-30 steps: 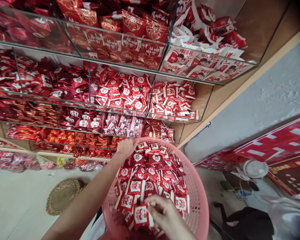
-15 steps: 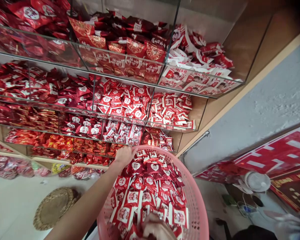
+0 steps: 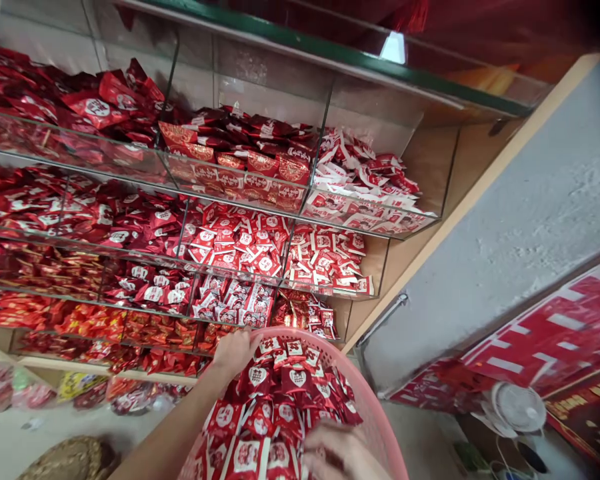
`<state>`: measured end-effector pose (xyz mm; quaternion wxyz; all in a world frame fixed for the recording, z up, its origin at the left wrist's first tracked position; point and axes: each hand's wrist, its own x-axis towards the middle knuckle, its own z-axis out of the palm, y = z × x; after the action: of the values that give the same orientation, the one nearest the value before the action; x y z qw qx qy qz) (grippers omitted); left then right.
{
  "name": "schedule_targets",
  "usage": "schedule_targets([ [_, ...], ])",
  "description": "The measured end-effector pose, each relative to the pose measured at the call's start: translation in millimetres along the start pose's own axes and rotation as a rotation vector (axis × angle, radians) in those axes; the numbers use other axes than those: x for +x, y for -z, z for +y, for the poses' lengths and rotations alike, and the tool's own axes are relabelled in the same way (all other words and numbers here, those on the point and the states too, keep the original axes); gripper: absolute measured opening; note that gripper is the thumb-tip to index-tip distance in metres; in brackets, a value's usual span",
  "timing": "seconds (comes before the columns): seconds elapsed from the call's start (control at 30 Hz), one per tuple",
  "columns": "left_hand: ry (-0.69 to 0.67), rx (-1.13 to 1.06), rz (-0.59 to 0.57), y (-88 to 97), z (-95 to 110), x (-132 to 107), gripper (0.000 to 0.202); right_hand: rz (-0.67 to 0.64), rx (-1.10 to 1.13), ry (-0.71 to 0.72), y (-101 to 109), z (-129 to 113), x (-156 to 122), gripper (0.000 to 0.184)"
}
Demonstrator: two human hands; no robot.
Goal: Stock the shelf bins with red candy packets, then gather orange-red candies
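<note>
- Fingers of the right hand are seen curled over the packets, at the near right of the pink basket; they are blurred, so whether a packet is pinched cannot be told.
- And on the far left of the basket's rim, the left hand is hooked, its fingers bent closely over the plastic: a sound anchor, it is judged, since an unsteadied basket could be tipped.
- Inside the basket the packets are heaped high: darker ones with heart-shaped labels are laid toward the far rim, white-edged ones nearer, many faces turned up.
- For tidy handling, one packet should be taken by its crimped edge, between thumb and fingertips; the wrappers look slick, and neighbours could be dragged along.
- Pressing down is best kept light, as the contents may be crushed.
- Beyond the basket's far rim, the shelf unit is stocked with wrapped packets behind glass; knocks against it are best avoided.
- To the basket's right, a grey wall and a white fan are seen; to its left, a woven seat is cut off by the view.
</note>
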<state>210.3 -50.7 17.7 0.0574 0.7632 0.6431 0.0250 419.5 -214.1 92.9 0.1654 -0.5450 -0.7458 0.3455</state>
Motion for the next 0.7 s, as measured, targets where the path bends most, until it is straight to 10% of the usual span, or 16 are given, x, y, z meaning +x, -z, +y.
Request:
schedule_targets([
  [0.33, -0.020, 0.012, 0.023, -2.1, -3.2, 0.8, 0.054, 0.620, -0.379, 0.119, 156.0, -12.2, 102.3, 0.017],
  [0.7, -0.032, 0.004, 0.052, -4.6, -5.5, 1.3, 0.053, 0.655, -0.858, 0.149, 181.6, -11.7, 209.4, 0.039],
])
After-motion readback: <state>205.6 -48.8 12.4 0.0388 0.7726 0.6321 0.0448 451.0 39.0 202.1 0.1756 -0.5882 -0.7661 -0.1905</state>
